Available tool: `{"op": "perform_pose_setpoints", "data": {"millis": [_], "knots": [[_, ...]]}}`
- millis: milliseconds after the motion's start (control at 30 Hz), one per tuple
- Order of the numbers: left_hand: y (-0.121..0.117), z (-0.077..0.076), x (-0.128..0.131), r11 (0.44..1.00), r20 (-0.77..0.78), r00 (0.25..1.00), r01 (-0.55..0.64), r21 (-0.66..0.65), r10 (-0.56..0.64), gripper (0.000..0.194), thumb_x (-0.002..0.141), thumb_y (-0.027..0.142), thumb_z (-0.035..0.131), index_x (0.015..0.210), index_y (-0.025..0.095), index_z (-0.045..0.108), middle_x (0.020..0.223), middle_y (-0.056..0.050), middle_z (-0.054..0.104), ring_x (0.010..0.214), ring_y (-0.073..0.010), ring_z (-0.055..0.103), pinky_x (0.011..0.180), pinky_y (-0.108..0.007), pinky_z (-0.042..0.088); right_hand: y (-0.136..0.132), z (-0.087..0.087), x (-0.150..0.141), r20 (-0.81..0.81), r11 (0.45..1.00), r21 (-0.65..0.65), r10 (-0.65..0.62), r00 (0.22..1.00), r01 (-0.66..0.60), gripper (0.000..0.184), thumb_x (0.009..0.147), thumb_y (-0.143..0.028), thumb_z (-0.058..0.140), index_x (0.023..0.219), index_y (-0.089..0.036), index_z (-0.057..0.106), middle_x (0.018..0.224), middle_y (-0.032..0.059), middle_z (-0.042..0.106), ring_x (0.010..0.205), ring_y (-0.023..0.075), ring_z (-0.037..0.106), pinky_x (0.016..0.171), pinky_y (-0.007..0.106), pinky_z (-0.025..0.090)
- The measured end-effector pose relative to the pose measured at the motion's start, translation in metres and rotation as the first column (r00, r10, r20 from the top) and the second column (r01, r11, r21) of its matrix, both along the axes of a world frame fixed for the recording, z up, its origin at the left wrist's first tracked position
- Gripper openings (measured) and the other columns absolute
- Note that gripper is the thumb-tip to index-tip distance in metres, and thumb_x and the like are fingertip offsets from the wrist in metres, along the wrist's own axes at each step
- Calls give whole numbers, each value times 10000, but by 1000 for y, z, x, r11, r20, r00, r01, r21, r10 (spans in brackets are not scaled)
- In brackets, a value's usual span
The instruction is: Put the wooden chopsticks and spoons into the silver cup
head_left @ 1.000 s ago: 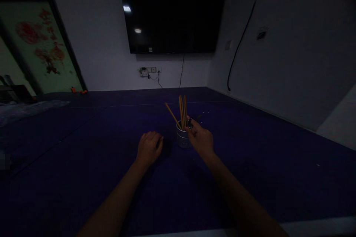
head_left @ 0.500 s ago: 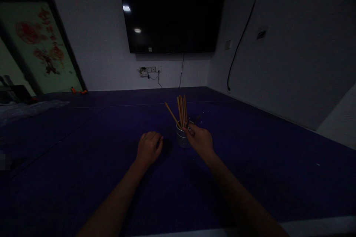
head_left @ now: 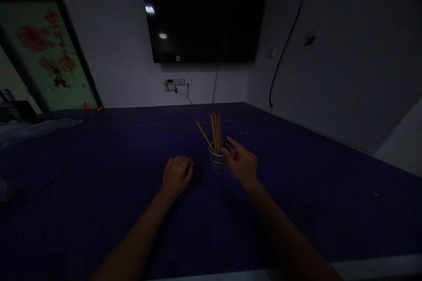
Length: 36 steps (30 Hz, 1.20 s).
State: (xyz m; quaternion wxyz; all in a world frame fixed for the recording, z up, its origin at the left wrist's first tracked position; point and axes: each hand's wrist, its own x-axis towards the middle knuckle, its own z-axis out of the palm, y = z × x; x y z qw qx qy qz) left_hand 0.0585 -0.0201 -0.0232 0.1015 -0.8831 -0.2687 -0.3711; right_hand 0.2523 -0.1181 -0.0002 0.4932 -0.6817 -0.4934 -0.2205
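Dimly lit, the metal cup [head_left: 216,166] stands upright on the dark blue tabletop [head_left: 211,224] in front of you, between your two hands. Your right hand [head_left: 244,164] is at the cup's right side, its thumb and index finger parted, with the thumb tip overlapping the rim; you cannot tell from this view whether it touches the metal. Several thin brown sticks [head_left: 216,129] stand nearly upright in the cup, bunched close together, while one single stick [head_left: 203,134] leans out to the left over the rim. Just past your right fingertips is a slim dark item [head_left: 236,138], too dim to make out. Your left hand [head_left: 177,173] rests on the tabletop to the left of the cup, near it but apart, back up and fingers curled under; whether they close on anything is hidden. Small white specks [head_left: 243,132] lie beyond the cup, and a big dark television [head_left: 207,17] hangs on the far wall [head_left: 118,52].
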Motion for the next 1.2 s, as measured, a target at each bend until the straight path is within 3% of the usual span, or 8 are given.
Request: {"op": "perform_pose_setpoints", "data": {"millis": [100, 233, 367, 467, 600, 800, 967, 1200], "knots": [[0, 1, 0, 1000, 3, 1000, 4, -2, -4, 229, 888, 244, 384, 784, 181, 577, 789, -60, 650, 743, -182, 569, 689, -325, 395, -1, -1, 18, -129, 982, 183, 64, 990, -39, 585, 831, -583, 411, 1169, -142, 592, 724, 45, 630, 621, 164, 563, 628, 292, 430], [0, 1, -1, 1000, 6, 1000, -4, 7, 4, 222, 883, 242, 392, 776, 181, 577, 773, -56, 644, 747, -187, 570, 685, -327, 394, 10, -12, 48, -391, 946, 198, 317, 864, -257, 659, 793, -628, 435, 1273, -181, 505, 1084, 123, 626, 902, 230, 597, 782, 379, 466], [1, 0, -1, 1000, -1, 1000, -10, 3, 10, 233, 884, 240, 388, 771, 181, 583, 765, -57, 646, 732, -183, 567, 675, -324, 391, 24, -30, 58, -608, 832, 96, 484, 630, -547, 896, 606, -585, 690, 1365, -228, 374, 1279, 125, 529, 1161, 276, 498, 928, 441, 420], [2, 0, -1, 1000, 4, 1000, -6, -4, 6, 229, 883, 239, 391, 783, 184, 590, 778, -58, 653, 740, -180, 569, 680, -322, 392, 27, -39, 51, -618, 722, 44, 563, 549, -691, 981, 509, -451, 805, 1357, -238, 360, 1321, 113, 501, 1207, 266, 469, 997, 441, 373], [1, 0, 0, 1000, 9, 1000, 0, -12, 0, 218, 880, 239, 396, 792, 187, 588, 788, -58, 659, 744, -184, 572, 682, -329, 398, 28, -43, 39, -556, 688, 8, 607, 568, -726, 970, 480, -374, 830, 1318, -193, 376, 1281, 131, 533, 1183, 250, 498, 1023, 420, 351], [0, 1, 2, 1000, -2, 1000, 2, -17, -2, 232, 883, 245, 397, 771, 185, 591, 775, -60, 654, 737, -180, 574, 696, -328, 407, 30, -45, 36, -516, 764, -34, 538, 666, -644, 955, 463, -348, 832, 1287, -178, 379, 1266, 145, 537, 1172, 260, 504, 1012, 432, 356], [0, 0, 1, 1000, -15, 1000, -8, -18, 7, 224, 883, 247, 405, 787, 181, 597, 791, -63, 660, 743, -189, 574, 688, -330, 403, 28, -43, 33, -475, 775, -52, 536, 698, -630, 929, 483, -331, 818, 1284, -162, 380, 1231, 154, 563, 1144, 256, 526, 979, 416, 385], [-1, 1, -1, 1000, 0, 1000, 2, -25, -2, 231, 883, 239, 395, 792, 179, 599, 792, -68, 665, 737, -182, 581, 685, -326, 406, 25, -36, 28, -428, 842, -99, 445, 786, -530, 900, 493, -358, 800, 1280, -171, 404, 1183, 129, 597, 1086, 245, 563, 923, 402, 427]]}}
